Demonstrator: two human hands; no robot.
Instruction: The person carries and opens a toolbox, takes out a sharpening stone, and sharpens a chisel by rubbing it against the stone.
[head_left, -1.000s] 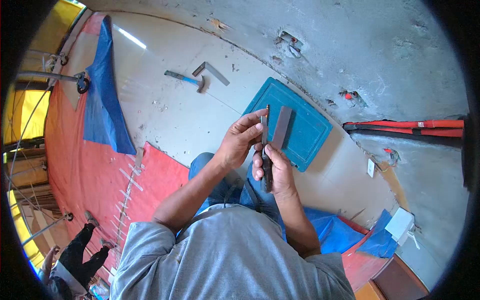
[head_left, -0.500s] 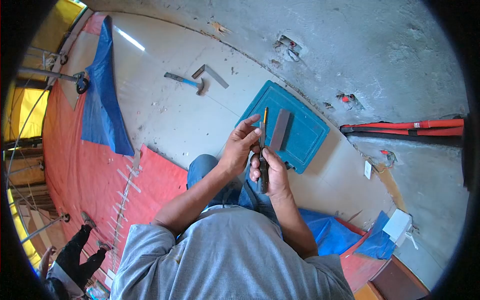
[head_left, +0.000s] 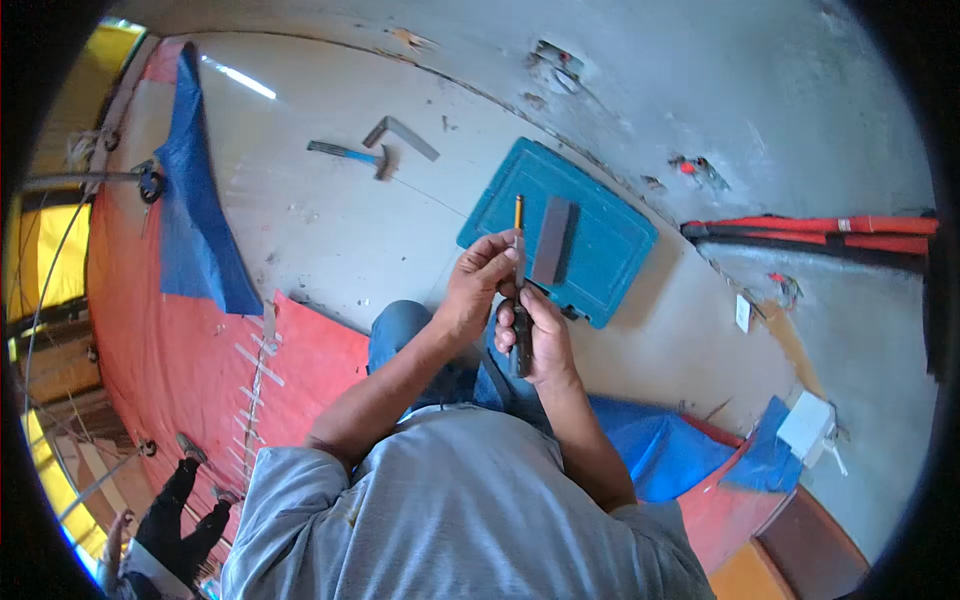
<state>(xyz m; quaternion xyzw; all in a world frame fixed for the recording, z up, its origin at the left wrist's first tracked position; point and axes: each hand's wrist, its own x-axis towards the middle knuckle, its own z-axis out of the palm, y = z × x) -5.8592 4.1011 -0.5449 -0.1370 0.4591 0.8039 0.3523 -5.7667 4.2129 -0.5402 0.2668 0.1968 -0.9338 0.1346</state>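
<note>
My right hand (head_left: 546, 335) is wrapped round the dark handle of a chisel-like tool (head_left: 520, 345), whose narrow metal blade points away from me. Fingers of my left hand (head_left: 480, 285) pinch that blade near its tip. Just beyond the fingertips, a yellow pencil (head_left: 519, 212) lies on a teal case (head_left: 620, 245). A grey-brown rectangular block (head_left: 552, 240) rests on the case to the right of the pencil.
A blue-handled hammer (head_left: 345, 152) and a metal square (head_left: 410, 138) lie on the pale floor. Red sheeting (head_left: 190, 370) and a blue sheet (head_left: 205, 230) are at left. Another person's legs (head_left: 185, 510) show lower left. Red conduits (head_left: 820, 230) run along the wall at right.
My left fingers, lifted and spread half a second ago, have closed on the blade near its tip. The whole view has shifted slightly.
</note>
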